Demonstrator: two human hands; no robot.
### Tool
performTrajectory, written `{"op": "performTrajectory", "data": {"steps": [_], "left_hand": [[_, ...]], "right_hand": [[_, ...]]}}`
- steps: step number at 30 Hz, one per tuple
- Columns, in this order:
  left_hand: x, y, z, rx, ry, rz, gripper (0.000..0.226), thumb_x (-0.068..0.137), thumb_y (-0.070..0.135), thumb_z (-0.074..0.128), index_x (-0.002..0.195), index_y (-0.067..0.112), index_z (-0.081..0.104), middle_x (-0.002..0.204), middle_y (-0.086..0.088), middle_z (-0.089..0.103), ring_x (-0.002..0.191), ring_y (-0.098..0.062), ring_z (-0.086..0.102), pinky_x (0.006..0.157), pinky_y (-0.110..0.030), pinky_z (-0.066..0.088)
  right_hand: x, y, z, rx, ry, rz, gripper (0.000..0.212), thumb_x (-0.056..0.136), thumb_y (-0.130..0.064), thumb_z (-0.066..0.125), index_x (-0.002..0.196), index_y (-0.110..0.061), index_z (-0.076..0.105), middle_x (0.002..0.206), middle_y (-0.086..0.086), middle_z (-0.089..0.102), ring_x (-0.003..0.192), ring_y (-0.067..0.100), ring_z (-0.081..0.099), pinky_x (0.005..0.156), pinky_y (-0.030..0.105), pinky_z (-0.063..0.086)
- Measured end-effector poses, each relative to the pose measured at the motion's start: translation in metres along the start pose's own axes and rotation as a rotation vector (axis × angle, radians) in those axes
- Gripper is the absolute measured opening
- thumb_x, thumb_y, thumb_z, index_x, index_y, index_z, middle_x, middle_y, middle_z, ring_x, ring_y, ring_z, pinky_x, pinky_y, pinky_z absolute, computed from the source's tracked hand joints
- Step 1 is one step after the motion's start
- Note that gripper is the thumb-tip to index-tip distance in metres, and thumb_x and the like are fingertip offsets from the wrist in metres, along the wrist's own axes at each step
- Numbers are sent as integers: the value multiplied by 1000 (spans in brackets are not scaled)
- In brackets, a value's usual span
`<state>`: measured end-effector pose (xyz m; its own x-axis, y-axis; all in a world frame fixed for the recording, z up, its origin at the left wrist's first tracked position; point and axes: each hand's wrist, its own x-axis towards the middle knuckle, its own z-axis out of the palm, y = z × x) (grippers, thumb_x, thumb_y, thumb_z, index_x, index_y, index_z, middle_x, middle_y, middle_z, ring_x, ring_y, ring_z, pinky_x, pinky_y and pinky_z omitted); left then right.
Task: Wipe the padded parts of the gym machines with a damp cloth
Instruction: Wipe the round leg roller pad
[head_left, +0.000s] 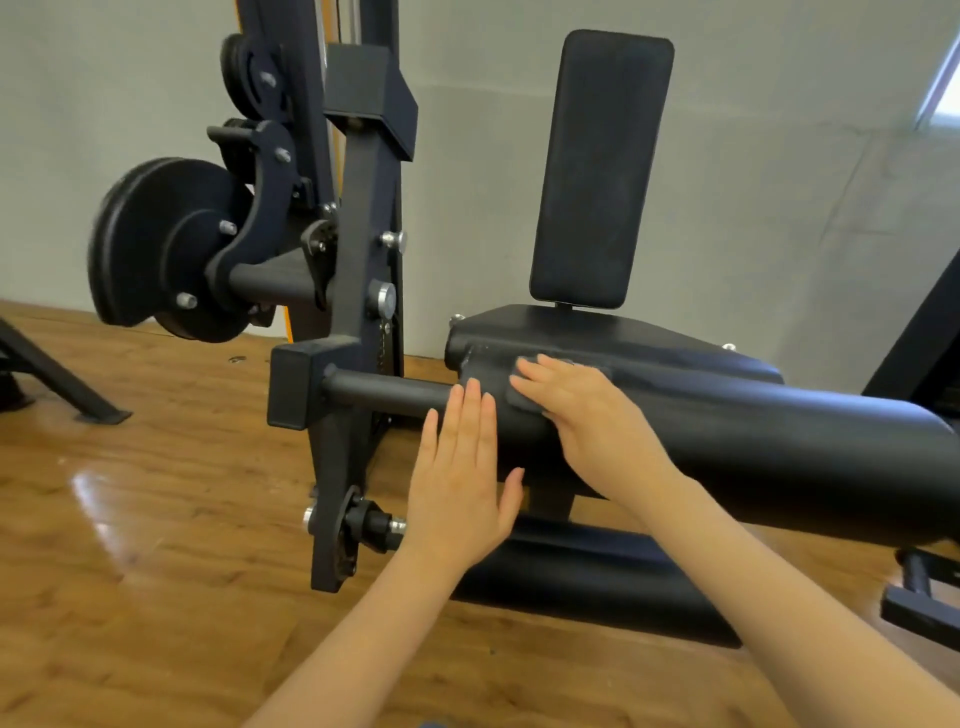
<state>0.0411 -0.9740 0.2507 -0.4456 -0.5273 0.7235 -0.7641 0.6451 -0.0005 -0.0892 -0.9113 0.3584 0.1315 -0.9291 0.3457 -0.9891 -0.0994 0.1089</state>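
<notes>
A gym: padded leg machine (727, 441), wood floor (156, 519).

Smooth black padded roller (753, 447) with a faint sheen, matt dark metal frame (363, 218), glossy wooden floor (156, 493) beneath it.

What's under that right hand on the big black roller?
A dark grey cloth lies under the right hand, pressed flat on the upper roller pad. Its edges show past the fingers; the hand covers its middle.
</notes>
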Motion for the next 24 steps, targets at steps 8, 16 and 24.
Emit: {"op": "performTrajectory", "data": {"steps": [8, 16, 24], "left_hand": [[0, -2, 2, 18, -22, 4, 75, 89, 47, 34, 146, 0, 23, 152, -22, 33, 141, -30, 22, 110, -51, 21], [-3, -4, 4, -17, 0, 22, 75, 89, 45, 36, 146, 0, 24, 152, -22, 33, 142, -30, 22, 110, -52, 22], [-5, -6, 4, -10, -4, 37, 73, 89, 46, 35, 145, 0, 25, 152, -21, 31, 142, -29, 22, 116, -46, 21]], "right_hand": [[63, -20, -16, 100, -98, 123, 37, 97, -9, 43, 133, -17, 47, 138, 4, 48, 126, 20, 44, 102, 31, 35], [28, -15, -20, 51, -130, 17, 56, 98, -6, 41, 147, -24, 22, 155, -7, 19, 143, 10, 14, 112, 22, 9], [41, -26, -17, 22, -106, -67, 53, 96, -5, 45, 144, -22, 31, 152, -4, 28, 141, 12, 22, 111, 24, 17]]}}
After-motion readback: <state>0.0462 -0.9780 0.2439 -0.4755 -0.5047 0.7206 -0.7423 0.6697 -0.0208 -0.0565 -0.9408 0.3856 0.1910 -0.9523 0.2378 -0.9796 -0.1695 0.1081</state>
